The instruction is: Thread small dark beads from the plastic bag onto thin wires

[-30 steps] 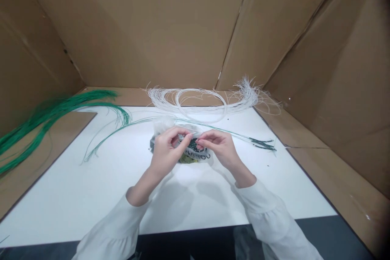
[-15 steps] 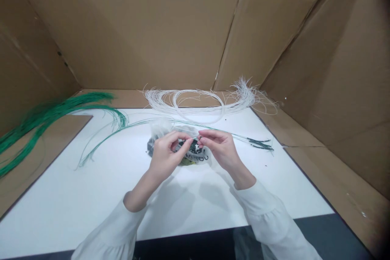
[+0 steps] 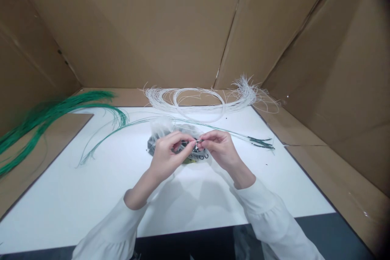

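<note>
My left hand [image 3: 172, 148] is pinched at thumb and forefinger on a thin pale strand [image 3: 190, 141]. The strand spans the small gap to my right hand [image 3: 219, 147], whose fingertips are also pinched together. What sits in the right fingertips is too small to make out. Both hands are held over a clear plastic bag [image 3: 161, 126] with dark printed letters. Inside it are many small black bead-like pieces, partly hidden behind the fingers, and something yellow-green shows at its lower edge.
Behind the bag lie thin green strands [image 3: 112, 133] with dark beaded ends [image 3: 260, 142] at the right. A coiled bundle of white strands [image 3: 199, 107] rests at the back, a green bundle [image 3: 45, 120] at the left. Cardboard walls [image 3: 146, 28] surround the white table [image 3: 76, 203].
My hands were slightly apart half a second ago and have come together, fingertips now almost meeting along the strand. The bag and bundles stay in place; the view has shifted slightly.
</note>
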{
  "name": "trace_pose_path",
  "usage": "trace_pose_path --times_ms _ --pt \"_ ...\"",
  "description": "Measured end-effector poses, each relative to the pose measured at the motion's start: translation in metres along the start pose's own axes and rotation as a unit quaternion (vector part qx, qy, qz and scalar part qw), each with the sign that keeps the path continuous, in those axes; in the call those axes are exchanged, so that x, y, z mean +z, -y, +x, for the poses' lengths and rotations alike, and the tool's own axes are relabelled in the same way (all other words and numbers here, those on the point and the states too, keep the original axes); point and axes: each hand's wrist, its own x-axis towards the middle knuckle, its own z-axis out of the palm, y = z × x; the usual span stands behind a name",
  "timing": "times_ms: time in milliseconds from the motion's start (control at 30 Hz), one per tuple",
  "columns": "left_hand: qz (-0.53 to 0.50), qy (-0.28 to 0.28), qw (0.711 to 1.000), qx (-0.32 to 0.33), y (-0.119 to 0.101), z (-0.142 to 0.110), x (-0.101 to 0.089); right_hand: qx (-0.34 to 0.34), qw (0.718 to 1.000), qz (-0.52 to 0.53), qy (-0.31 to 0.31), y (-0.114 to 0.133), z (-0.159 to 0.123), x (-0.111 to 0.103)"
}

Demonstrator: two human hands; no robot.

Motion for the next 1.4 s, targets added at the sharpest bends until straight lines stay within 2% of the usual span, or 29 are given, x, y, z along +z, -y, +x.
trace_pose_path --times_ms 367,600,800,1400 --pt "-0.001 -0.004 1.000 0.007 0.0013 0.0002 -0.0006 0.039 0.999 0.018 0.011 -0.0024 0.0018 0.0004" --pt "0.024 -0.001 0.999 0.036 0.0013 0.0000 -0.0011 -0.019 0.997 -0.070 0.012 -0.0041 0.0027 -0.0041" --pt "0.032 -0.006 0.999 0.037 0.0008 0.0005 -0.0002 -0.019 0.997 -0.071 -0.009 -0.0035 0.0019 -0.0044" --pt "0.039 0.011 0.999 0.022 0.0015 0.0013 -0.0009 -0.051 0.991 -0.126 0.004 -0.0022 0.0013 -0.0060"
